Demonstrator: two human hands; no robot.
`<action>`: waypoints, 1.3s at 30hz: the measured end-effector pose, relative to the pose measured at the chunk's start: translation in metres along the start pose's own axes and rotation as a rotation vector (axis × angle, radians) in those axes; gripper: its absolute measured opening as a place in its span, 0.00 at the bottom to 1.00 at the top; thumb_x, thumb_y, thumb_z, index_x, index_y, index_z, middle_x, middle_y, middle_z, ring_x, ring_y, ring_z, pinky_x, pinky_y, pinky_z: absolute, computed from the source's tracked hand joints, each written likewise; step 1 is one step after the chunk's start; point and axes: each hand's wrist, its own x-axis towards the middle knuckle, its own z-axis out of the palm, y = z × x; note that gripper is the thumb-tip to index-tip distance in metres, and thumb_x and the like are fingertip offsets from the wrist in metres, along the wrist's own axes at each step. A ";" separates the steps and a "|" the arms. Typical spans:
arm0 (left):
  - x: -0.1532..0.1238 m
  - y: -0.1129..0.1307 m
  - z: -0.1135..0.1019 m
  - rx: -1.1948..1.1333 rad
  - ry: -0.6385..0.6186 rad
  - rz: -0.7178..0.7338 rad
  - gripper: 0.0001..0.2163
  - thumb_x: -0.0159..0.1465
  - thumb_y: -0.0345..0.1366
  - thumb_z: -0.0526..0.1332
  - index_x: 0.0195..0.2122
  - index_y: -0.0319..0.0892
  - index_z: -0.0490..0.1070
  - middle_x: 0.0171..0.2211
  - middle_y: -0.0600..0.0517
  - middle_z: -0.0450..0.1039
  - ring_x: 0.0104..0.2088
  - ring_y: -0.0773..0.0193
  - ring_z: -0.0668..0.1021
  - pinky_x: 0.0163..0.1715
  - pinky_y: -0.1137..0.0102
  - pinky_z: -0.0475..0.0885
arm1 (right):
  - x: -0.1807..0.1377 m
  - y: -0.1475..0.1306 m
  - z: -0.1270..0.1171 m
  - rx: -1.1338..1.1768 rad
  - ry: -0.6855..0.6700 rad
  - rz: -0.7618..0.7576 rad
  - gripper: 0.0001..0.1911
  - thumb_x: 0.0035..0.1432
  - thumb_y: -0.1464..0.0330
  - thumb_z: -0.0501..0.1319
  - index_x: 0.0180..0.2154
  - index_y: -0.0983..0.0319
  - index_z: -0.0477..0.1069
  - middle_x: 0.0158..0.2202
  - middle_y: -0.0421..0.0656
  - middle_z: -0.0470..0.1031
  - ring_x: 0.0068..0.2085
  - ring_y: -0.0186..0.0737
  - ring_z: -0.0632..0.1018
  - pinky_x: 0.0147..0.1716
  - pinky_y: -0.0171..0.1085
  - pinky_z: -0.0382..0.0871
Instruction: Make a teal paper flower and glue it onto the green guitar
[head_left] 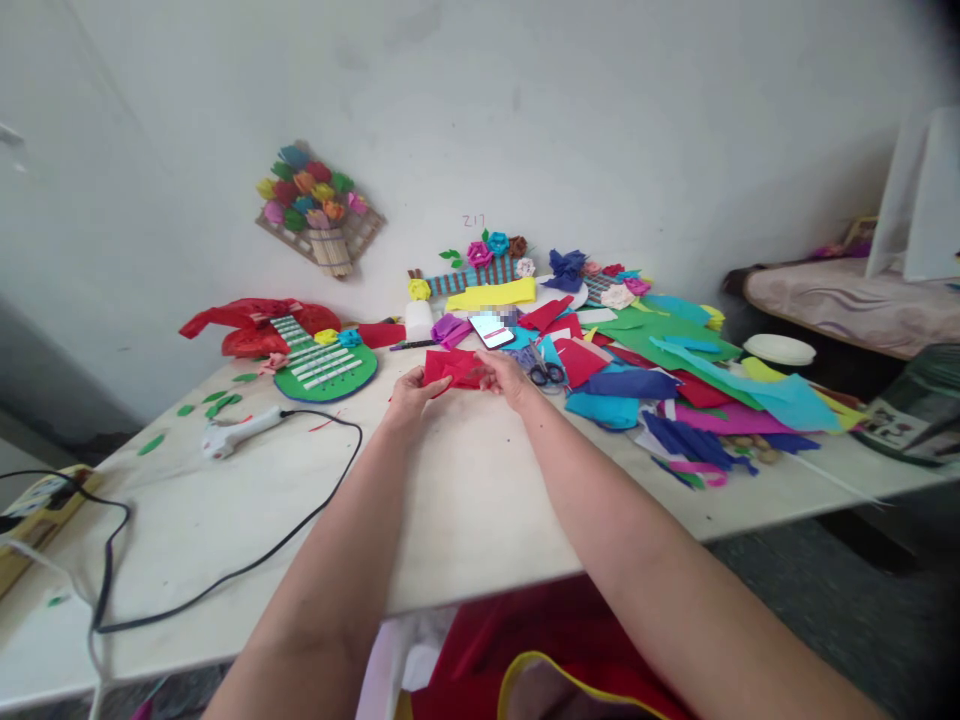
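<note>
Both hands hold a folded piece of red crepe paper [459, 370] just above the table [480, 500]. My left hand [414, 390] grips its left end, thumb on top. At the right end, the bent fingers of my right hand [501, 377] pinch the paper. Behind it lies a phone [491, 331] with a lit screen. Dark-handled scissors [545, 373] rest just right of my right hand. Red paper pieces [581, 361] lie beyond the scissors.
A white glue gun [240, 432] with a black cord lies left, near a green guitar-shaped craft [326, 370]. Coloured paper [675, 350] is heaped on the right. A glass jar [915, 410] stands at the right edge. Paper flowers [311, 190] hang on the wall.
</note>
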 end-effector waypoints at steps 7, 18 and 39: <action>0.000 -0.002 -0.005 0.074 -0.076 -0.084 0.17 0.40 0.42 0.72 0.29 0.39 0.76 0.28 0.51 0.76 0.29 0.63 0.74 0.33 0.69 0.67 | -0.005 -0.002 0.004 -0.036 -0.083 0.066 0.13 0.45 0.62 0.65 0.28 0.64 0.68 0.18 0.37 0.70 0.16 0.27 0.66 0.13 0.27 0.49; -0.001 -0.003 -0.007 0.124 -0.194 -0.170 0.19 0.39 0.42 0.72 0.31 0.38 0.77 0.30 0.49 0.77 0.31 0.59 0.76 0.35 0.67 0.68 | -0.006 -0.003 0.009 -0.130 -0.085 0.082 0.22 0.39 0.66 0.70 0.39 0.62 0.69 0.25 0.37 0.73 0.18 0.25 0.68 0.12 0.25 0.54; 0.000 -0.001 -0.018 0.136 -0.117 -0.188 0.16 0.45 0.48 0.68 0.24 0.38 0.74 0.23 0.49 0.74 0.22 0.67 0.71 0.24 0.71 0.62 | -0.002 -0.001 0.009 -0.085 -0.007 -0.027 0.15 0.35 0.65 0.69 0.27 0.66 0.71 0.26 0.39 0.73 0.23 0.28 0.69 0.15 0.27 0.58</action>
